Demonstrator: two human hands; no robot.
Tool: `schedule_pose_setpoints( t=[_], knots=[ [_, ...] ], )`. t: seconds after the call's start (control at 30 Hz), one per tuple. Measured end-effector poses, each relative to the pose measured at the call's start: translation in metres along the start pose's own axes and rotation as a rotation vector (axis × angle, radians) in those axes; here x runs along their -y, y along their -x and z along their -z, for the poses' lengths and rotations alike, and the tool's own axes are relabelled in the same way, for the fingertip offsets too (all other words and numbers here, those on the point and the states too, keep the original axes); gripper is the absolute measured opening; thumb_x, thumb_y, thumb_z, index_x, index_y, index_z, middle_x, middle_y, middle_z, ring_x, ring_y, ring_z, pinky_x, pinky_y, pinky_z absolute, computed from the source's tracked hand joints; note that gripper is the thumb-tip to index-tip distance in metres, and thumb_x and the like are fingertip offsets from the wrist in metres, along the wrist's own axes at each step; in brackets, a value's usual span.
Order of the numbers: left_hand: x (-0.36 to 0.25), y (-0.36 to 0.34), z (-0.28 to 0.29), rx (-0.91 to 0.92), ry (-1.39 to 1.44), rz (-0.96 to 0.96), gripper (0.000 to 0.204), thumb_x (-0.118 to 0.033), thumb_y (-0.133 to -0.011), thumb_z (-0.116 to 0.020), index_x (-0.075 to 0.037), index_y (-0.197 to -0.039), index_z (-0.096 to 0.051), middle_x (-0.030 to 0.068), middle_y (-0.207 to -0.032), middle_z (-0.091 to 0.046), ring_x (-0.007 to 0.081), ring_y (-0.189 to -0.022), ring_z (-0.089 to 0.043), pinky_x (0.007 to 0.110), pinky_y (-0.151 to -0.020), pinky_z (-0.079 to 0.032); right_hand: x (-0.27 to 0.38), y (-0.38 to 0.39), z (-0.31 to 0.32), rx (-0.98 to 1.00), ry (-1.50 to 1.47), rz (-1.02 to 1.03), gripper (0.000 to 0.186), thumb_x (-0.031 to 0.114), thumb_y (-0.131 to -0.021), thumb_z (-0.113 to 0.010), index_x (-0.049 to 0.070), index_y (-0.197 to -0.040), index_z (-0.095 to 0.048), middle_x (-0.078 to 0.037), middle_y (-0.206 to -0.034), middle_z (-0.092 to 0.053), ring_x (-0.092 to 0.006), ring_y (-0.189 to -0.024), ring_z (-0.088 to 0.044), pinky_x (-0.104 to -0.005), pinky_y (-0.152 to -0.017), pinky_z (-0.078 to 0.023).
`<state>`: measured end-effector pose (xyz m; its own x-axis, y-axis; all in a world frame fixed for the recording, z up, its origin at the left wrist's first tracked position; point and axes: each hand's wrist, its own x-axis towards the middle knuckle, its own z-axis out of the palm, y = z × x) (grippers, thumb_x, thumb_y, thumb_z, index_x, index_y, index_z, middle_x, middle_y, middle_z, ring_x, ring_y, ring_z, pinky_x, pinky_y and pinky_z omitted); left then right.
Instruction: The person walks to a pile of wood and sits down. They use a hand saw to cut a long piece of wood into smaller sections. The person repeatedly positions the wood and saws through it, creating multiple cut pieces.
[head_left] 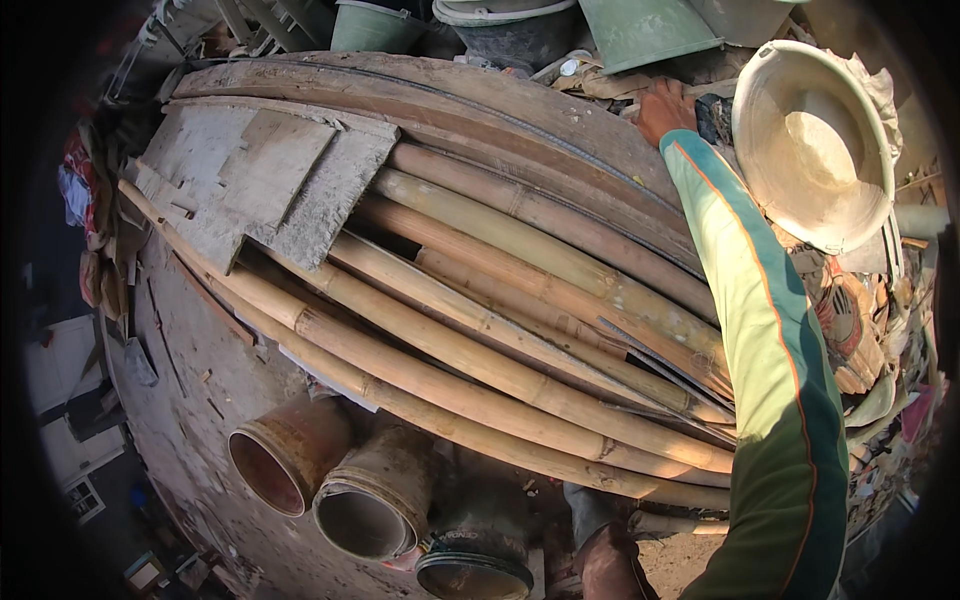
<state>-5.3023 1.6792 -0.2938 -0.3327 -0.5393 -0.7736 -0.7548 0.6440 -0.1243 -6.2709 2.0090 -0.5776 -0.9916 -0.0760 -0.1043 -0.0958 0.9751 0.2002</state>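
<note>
My right arm, in a light green sleeve with a teal side and orange piping, stretches up from the lower right. My right hand [663,108] rests palm down at the far end of a weathered wooden plank [590,115], among crumpled brown sacking. Its fingers look apart and partly bent, with nothing seen in them. Close to its right lies a tipped, pale, dirt-crusted basin [815,145]. A green bucket [645,35] is just beyond the fingers. Long bamboo poles [540,265] run slantwise to the left of my arm. My left hand is out of view.
Rough boards [290,170] lie across the poles' left end. Thin steel rods [665,365] rest among the bamboo. Below, a brown bucket [290,455], a grey bucket [370,500] and a dark bucket [475,550] lie tipped. A dark tub [510,35] stands at the back.
</note>
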Motion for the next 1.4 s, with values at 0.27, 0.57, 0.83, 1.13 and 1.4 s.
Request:
schedule_pose_setpoints(
  t=[0.27,0.57,0.83,1.13,1.4],
  knots=[
    [0.019,0.012,-0.010,-0.052,0.016,-0.013,0.081,-0.047,-0.085,-0.073,0.010,-0.140,-0.053,0.0406,-0.137,-0.058,0.0574,-0.127,-0.055,0.059,-0.108,-0.048,-0.041,0.105,0.036,-0.473,-0.371,0.582,0.054,0.022,-0.083,-0.084,0.011,-0.128,-0.055,-0.012,-0.141,-0.059,-0.0318,-0.140,-0.052,-0.0509,-0.108,-0.048],
    [0.081,0.045,-0.023,-0.172,-0.041,-0.092,0.075,-0.044,-0.088,-0.069,0.008,-0.140,-0.054,0.0401,-0.136,-0.058,0.0571,-0.126,-0.057,0.059,-0.106,-0.050,-0.126,0.335,0.157,-0.300,-0.655,0.837,0.064,0.010,-0.067,-0.079,0.015,-0.124,-0.048,-0.013,-0.144,-0.052,-0.0395,-0.144,-0.047,-0.0574,-0.115,-0.047],
    [-0.060,0.018,0.107,-0.150,0.197,-0.140,0.068,-0.036,-0.059,-0.094,0.004,-0.106,-0.066,0.0231,-0.109,-0.062,0.0460,-0.097,-0.063,0.056,-0.087,-0.053,-0.108,0.402,0.234,-0.450,-1.807,0.028,0.034,0.026,-0.112,-0.056,0.007,-0.137,-0.043,-0.026,-0.142,-0.058,-0.0390,-0.136,-0.059,-0.0497,-0.099,-0.059],
    [-0.143,-0.058,0.238,0.341,0.984,-0.199,0.051,-0.041,-0.081,-0.091,-0.003,-0.106,-0.067,0.0080,-0.081,-0.068,0.0190,-0.071,-0.068,0.037,-0.064,-0.057,-0.086,0.475,0.290,0.262,-2.280,-0.585,0.045,0.034,-0.107,-0.066,0.006,-0.142,-0.058,-0.008,-0.116,-0.067,-0.0220,-0.105,-0.072,-0.0412,-0.084,-0.064],
    [-0.148,-0.082,0.248,0.962,1.351,-0.359,0.089,-0.061,-0.086,-0.082,-0.001,-0.146,-0.055,0.0132,-0.107,-0.068,0.0274,-0.093,-0.069,0.045,-0.081,-0.061,0.090,0.577,0.356,0.750,-2.122,-0.300,0.048,0.037,-0.104,-0.072,0.005,-0.136,-0.060,-0.010,-0.093,-0.075,-0.0186,-0.076,-0.075,-0.0316,-0.065,-0.061]
  ],
)
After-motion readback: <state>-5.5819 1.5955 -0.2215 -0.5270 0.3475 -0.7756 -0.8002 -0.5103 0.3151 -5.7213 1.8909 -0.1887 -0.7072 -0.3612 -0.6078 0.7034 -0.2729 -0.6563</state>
